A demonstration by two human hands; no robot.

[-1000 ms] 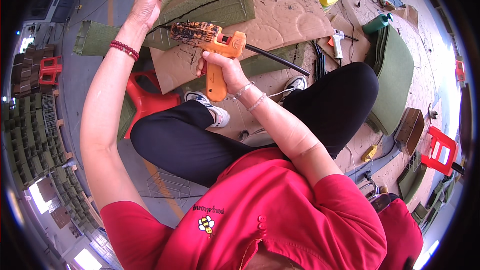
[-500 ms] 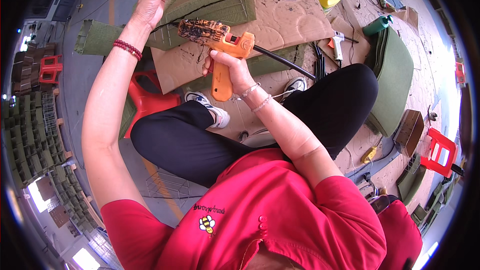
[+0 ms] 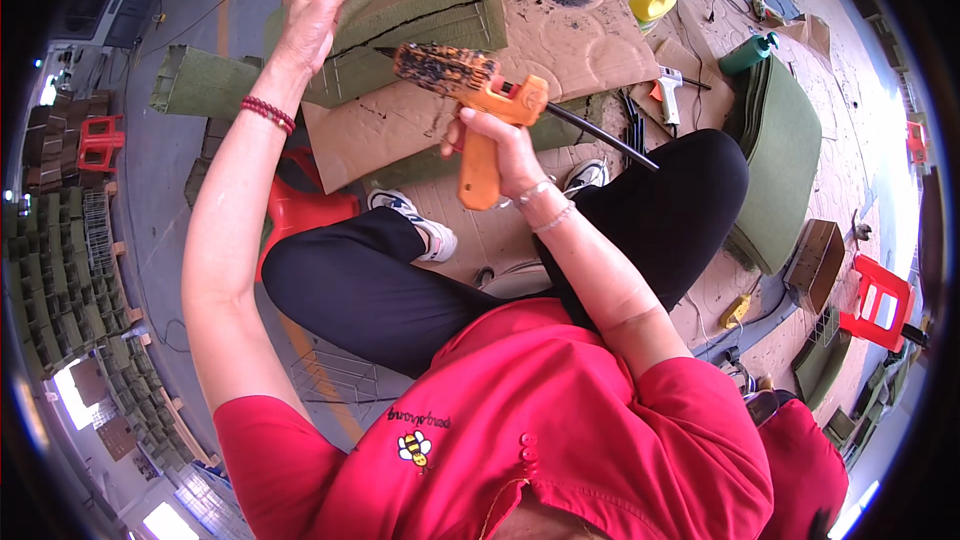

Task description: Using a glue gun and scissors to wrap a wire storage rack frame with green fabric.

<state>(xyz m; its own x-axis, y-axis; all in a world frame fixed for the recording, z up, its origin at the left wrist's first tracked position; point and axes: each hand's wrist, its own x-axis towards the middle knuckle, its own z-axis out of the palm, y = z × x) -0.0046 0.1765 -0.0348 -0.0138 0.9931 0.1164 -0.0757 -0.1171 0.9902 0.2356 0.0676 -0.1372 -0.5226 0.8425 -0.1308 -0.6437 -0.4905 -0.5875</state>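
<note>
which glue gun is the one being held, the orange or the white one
The orange glue gun, gripped by its handle in the right hand. The white glue gun lies untouched on the cardboard.

In our right hand (image 3: 497, 140) we are gripping a glossy orange plastic glue gun (image 3: 478, 105) with a crusted, rough barrel, while our left hand (image 3: 315, 10) is touching matt green felt (image 3: 400, 15) over thin metal wire.

The right hand (image 3: 497, 145) covers the upper grip of the orange glue gun (image 3: 478, 100), the green felt panel (image 3: 400, 10) runs off at twelve o'clock, and the green stacks (image 3: 75, 280) at nine o'clock blur together.
</note>
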